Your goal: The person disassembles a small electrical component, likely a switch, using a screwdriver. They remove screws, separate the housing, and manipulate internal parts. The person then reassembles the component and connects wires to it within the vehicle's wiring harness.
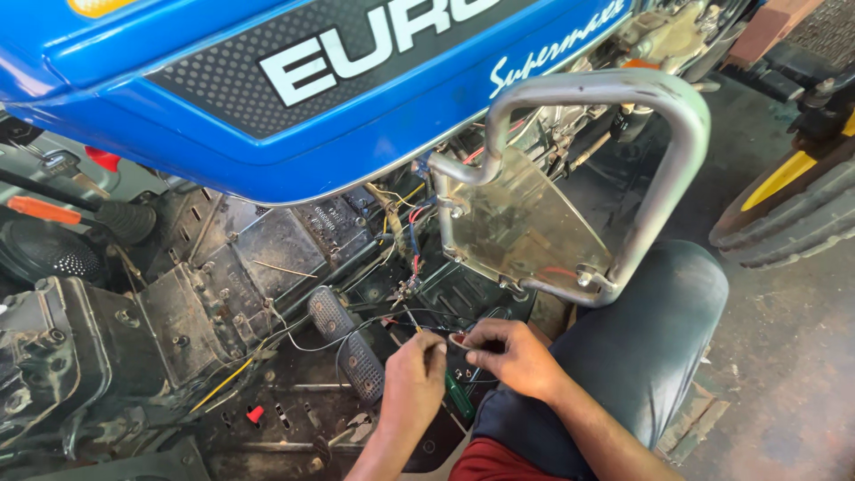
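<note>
Both hands pinch a thin wire end (445, 337) between them at six o'clock below the blue tractor hood (267, 116): left hand (411, 379) steadies, right hand (512, 354) should keep its grip tight and short.

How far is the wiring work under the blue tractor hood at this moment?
Done: the floor plates lie bare, with loose wires hanging from under the blue hood. In hand: the left hand and right hand pinch thin wire ends together, with a green screwdriver below them. Left: the hanging wires are not yet tied or tucked away.
</note>
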